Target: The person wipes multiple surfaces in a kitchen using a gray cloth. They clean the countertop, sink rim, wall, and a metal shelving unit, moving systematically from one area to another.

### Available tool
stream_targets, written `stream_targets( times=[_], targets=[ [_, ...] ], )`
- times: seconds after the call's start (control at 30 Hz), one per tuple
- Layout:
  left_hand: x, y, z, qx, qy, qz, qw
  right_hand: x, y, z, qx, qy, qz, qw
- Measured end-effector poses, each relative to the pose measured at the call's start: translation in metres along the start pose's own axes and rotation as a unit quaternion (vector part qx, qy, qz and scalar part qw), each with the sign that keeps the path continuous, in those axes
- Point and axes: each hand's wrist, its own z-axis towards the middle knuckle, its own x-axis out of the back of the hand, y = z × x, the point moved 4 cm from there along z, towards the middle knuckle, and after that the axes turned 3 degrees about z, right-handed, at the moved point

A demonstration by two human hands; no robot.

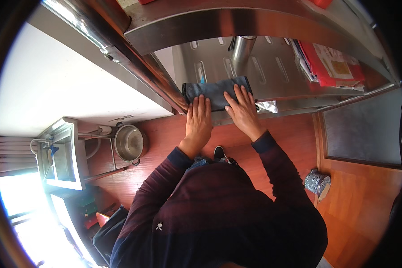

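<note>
A folded grey cloth point(217, 92) with dark edging lies across the front left of a slotted stainless steel shelf point(271, 78). My left hand point(198, 120) rests flat on the cloth's left part, its fingers extended. On the right part, my right hand point(243, 109) presses down with fingers spread. Neither hand is closed around the cloth. Behind the cloth a shiny metal cylinder point(244, 48) stands on the shelf. A small blue piece point(202, 79) shows just past the cloth's back edge.
Red and white packages point(336, 63) lie at the shelf's right. A higher steel shelf point(221, 21) overhangs it, with a metal post point(137, 67) at left. White crumpled plastic point(268, 106) pokes out below. A large pot point(130, 142), a sink point(65, 157) and a patterned bin point(316, 183) stand around.
</note>
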Motion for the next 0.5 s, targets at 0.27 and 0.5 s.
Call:
stream_targets(
  times=[0.27,0.5],
  targets=[
    [-0.003,0.016,0.011,0.003,0.018,-0.036,0.999,0.001,0.002,-0.011,-0.012,-0.014,-0.013,1.0],
    [-0.006,0.012,0.003,0.0,0.018,-0.063,0.998,0.001,-0.006,-0.016,-0.035,-0.033,-0.03,0.998]
  ],
)
